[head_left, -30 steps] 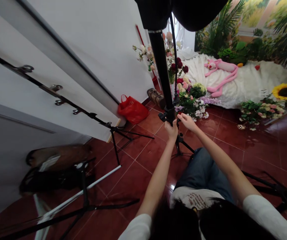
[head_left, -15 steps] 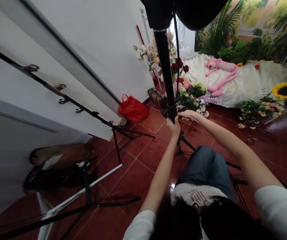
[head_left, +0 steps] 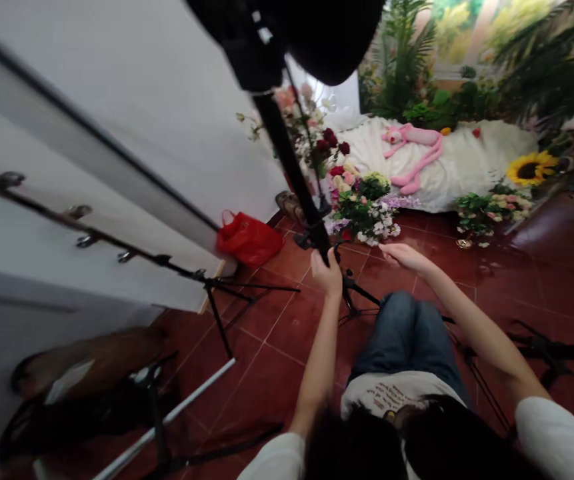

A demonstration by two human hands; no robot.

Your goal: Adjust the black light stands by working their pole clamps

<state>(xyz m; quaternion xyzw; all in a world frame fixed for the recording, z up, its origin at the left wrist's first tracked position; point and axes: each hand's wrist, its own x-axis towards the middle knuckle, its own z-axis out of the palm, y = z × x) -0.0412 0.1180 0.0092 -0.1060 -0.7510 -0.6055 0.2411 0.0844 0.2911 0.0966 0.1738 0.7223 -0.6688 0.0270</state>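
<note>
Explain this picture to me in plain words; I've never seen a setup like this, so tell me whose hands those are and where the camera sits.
There is no robot here, just a person using two bare hands. The camera is worn on that person's head and looks forward and down, so you see their arms and jeans from above.

The left hand grips a black pole, which carries a bulky dark fixture on top. The right hand is off to the side, apart from the pole; whether its fingers hold anything small, I can't tell.

Beyond, a pink plush toy lies on a white cloth, with flowers in front. A red bag sits on the tiled floor.
</note>
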